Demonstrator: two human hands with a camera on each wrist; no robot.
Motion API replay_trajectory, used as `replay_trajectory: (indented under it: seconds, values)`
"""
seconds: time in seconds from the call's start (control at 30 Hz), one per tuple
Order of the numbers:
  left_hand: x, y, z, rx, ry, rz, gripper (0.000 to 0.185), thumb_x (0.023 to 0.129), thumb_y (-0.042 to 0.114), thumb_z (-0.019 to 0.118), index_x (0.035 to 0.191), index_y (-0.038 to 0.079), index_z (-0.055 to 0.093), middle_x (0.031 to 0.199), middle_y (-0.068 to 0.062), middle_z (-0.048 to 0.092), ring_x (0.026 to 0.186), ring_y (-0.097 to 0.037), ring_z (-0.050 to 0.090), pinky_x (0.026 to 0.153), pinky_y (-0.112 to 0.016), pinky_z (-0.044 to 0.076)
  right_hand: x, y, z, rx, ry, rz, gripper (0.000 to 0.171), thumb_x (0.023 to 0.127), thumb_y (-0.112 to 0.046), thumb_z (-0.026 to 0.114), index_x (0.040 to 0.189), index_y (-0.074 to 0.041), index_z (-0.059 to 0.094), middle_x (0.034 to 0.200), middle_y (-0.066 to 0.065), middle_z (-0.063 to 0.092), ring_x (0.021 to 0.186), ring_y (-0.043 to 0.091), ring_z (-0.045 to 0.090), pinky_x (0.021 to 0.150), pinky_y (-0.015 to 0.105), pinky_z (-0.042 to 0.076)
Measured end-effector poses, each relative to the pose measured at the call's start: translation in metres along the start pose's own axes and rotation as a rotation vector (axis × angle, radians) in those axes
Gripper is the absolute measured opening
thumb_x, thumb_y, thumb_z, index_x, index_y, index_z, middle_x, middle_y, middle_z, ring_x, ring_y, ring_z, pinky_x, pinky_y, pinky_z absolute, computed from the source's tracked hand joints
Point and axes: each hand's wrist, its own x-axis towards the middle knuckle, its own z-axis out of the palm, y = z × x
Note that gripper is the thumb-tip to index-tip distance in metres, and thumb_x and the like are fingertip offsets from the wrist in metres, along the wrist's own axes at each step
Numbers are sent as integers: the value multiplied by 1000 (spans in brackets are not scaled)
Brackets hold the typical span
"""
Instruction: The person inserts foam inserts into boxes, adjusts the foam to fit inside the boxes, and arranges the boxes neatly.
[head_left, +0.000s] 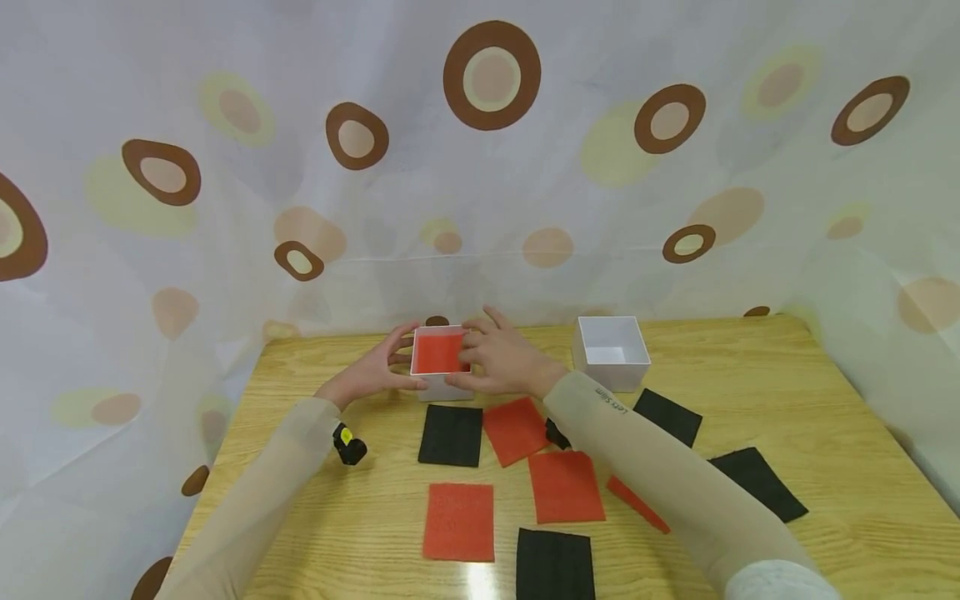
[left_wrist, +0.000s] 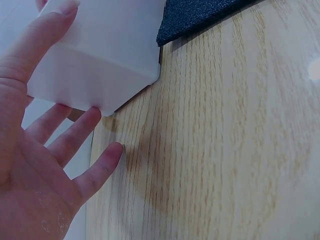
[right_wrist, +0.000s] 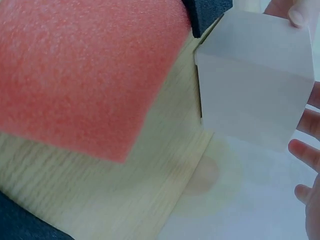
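A white square box point(head_left: 442, 389) stands near the table's back edge with a red foam sheet point(head_left: 435, 354) lying inside it. My left hand point(head_left: 371, 372) holds the box's left side, thumb at the front corner and fingers along the side wall. On the opposite side my right hand point(head_left: 504, 354) grips the right wall, its thumb at the front and fingertips over the rim. Just in front of the box lie a black foam square point(head_left: 451, 436) and a red foam square point(head_left: 515, 431). The left wrist view shows the left thumb on the box's wall point(left_wrist: 110, 40).
A second white box point(head_left: 613, 354) stands to the right, its visible floor bare. More red squares point(head_left: 459, 522) and black squares point(head_left: 555, 562) are scattered over the wooden table point(head_left: 352, 533). Some lie beside or partly under my right forearm. A patterned curtain point(head_left: 420, 183) hangs behind.
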Motion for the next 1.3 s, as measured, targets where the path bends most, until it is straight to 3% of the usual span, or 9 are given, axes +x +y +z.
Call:
replay_trajectory:
  seconds: [0.13,0.37,0.8,1.07,1.3]
  values:
    - [-1,1,0,14,2,4,108,90,20,84,168,17,9,167,-22,27,143,-47,42,114,-62,39,1,0,-1,-3,-26,9,51,100,-62,54,100,-19,83,120,2,72,141,30,45,125,61,13]
    - [-1,-2,2,-2,-3,10,108,90,20,84,168,18,9,167,-20,27,144,-45,43,113,-60,41,2,-2,2,-48,-117,84,62,101,-68,45,131,-21,72,146,7,59,150,35,34,126,62,10]
    - [0,-3,3,-22,-11,26,110,89,21,85,168,20,9,167,-18,27,144,-44,43,112,-59,42,1,-3,7,-45,-136,93,62,103,-68,43,136,-21,67,149,7,55,152,35,32,126,62,10]
    - [0,-1,2,10,7,25,108,90,21,84,168,19,9,166,-19,28,143,-45,44,113,-60,41,-7,-3,-2,50,-27,57,53,103,-57,54,138,-20,64,151,8,55,152,34,32,126,60,6]
    - [1,-2,4,5,11,19,106,92,20,83,168,18,8,167,-20,27,143,-47,42,114,-62,38,-19,-2,-14,81,113,-49,41,103,-44,62,130,-13,70,132,7,65,139,34,46,124,60,22]
